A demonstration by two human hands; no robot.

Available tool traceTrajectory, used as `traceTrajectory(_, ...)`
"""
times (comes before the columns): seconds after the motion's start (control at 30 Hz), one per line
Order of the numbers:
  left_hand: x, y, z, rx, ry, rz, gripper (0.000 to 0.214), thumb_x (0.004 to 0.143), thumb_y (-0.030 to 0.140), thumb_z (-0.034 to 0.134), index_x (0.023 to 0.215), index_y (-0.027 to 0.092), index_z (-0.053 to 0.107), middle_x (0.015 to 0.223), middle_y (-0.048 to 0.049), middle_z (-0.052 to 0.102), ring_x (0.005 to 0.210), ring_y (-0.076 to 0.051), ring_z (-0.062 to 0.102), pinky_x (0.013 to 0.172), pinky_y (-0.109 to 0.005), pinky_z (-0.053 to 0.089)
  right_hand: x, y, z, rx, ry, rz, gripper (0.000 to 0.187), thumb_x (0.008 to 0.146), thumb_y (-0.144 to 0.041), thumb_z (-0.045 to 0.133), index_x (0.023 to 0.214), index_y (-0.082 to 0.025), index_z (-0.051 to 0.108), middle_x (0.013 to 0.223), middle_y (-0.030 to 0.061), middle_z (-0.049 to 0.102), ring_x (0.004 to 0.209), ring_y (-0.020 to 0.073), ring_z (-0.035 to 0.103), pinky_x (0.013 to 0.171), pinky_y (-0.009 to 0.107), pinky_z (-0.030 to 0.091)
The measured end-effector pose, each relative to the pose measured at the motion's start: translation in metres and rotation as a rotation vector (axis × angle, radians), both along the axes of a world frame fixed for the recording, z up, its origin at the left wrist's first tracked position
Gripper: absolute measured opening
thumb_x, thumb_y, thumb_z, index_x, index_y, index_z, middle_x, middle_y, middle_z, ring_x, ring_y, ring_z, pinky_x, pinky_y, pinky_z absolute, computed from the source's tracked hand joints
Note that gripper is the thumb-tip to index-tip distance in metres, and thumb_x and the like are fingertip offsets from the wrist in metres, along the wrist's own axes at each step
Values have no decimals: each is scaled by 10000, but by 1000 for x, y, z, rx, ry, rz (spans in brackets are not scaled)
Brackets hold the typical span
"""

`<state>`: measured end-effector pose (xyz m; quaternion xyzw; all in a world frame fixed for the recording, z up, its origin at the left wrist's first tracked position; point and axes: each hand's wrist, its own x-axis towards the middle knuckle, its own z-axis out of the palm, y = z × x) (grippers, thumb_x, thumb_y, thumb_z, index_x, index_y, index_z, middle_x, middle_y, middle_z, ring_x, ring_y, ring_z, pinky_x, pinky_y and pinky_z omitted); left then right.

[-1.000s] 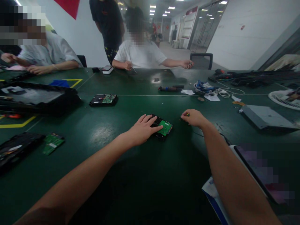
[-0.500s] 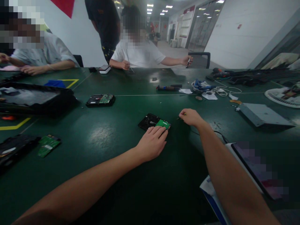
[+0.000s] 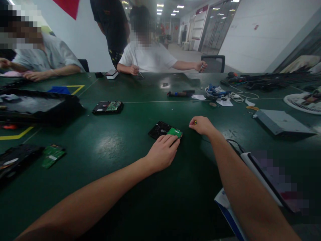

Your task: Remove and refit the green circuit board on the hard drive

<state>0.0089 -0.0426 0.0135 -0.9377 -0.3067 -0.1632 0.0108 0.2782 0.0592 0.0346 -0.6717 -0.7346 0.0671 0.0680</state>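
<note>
A black hard drive [image 3: 158, 129] with a green circuit board [image 3: 175, 132] at its right end lies flat on the green table. My left hand [image 3: 165, 150] covers the near edge of the drive, fingers resting over the board and thumb hidden. Just to the right, my right hand [image 3: 200, 125] is held low over the table with its fingertips pinched together. A bit of yellow shows at those fingers, too small to name. The two hands are apart.
Another hard drive [image 3: 107, 107] lies left. A loose circuit board [image 3: 53, 155] sits beside a black part [image 3: 18, 159]. On the right are a grey metal box [image 3: 283, 122] and a tablet-like device [image 3: 265, 180]. Across the table a person in a white shirt [image 3: 152, 58] holds a thin tool.
My right hand has shifted slightly left, and the small yellowish bits beneath its fingertips are now mostly covered. My left hand and the drive stay in place.
</note>
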Motion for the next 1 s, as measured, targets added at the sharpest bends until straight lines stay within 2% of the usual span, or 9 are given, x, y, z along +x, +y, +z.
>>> traceTrajectory(0.17, -1, 0, 1, 0, -3, -2, 462, 1059, 274, 431, 1485, 120, 519, 1509, -171, 559, 1388, -332, 512, 1111, -506, 449, 1, 0, 0, -5, 1, -3, 61, 877, -264, 756, 900, -223, 794, 992, 60, 805, 970, 238, 737, 887, 321, 533)
traceTrajectory(0.3, -2, 1, 2, -2, 7, -10, 465, 1063, 282, 428, 1496, 135, 511, 1516, -173, 555, 1398, -334, 508, 1105, -511, 451, 3, 1, -1, -1, 7, -31, 140, 880, -302, 767, 983, -209, 786, 1065, 74, 802, 1008, 243, 733, 892, 319, 532)
traceTrajectory(0.47, -2, 1, 3, 3, 15, -15, 459, 1072, 268, 404, 1496, 132, 517, 1512, -180, 559, 1393, -338, 513, 1095, -515, 456, 8, 4, -2, -3, 0, -75, 206, 939, -199, 640, 1076, -195, 794, 1119, 89, 803, 1062, 243, 732, 921, 312, 528)
traceTrajectory(0.6, -2, 1, 2, 4, 22, -17, 467, 1070, 265, 409, 1502, 118, 509, 1518, -181, 553, 1391, -340, 512, 1102, -516, 452, 10, 6, -4, -16, 1, -81, 242, 928, -159, 603, 1035, -198, 816, 1086, 88, 811, 1043, 252, 740, 911, 315, 535)
traceTrajectory(0.77, -2, 1, 1, -9, 9, -11, 467, 1055, 259, 450, 1502, 140, 517, 1511, -182, 558, 1389, -334, 515, 1106, -521, 448, 9, 5, -2, -35, 16, -76, 215, 904, -163, 636, 990, -207, 827, 1082, 84, 815, 1029, 260, 745, 882, 313, 537)
traceTrajectory(0.87, -2, 1, 1, -10, 4, -13, 465, 1060, 259, 429, 1500, 142, 522, 1511, -184, 559, 1390, -336, 510, 1102, -531, 452, 8, 4, -1, -43, 31, -76, 165, 912, -237, 670, 959, -204, 824, 1017, 87, 819, 968, 257, 754, 841, 308, 542)
traceTrajectory(1.0, -2, 1, 1, -1, 11, -12, 464, 1072, 271, 397, 1496, 127, 521, 1515, -177, 557, 1388, -338, 511, 1103, -524, 454, 6, 0, 1, -65, 74, -80, 211, 937, -358, 675, 930, -198, 811, 892, 79, 812, 761, 213, 746, 736, 294, 549)
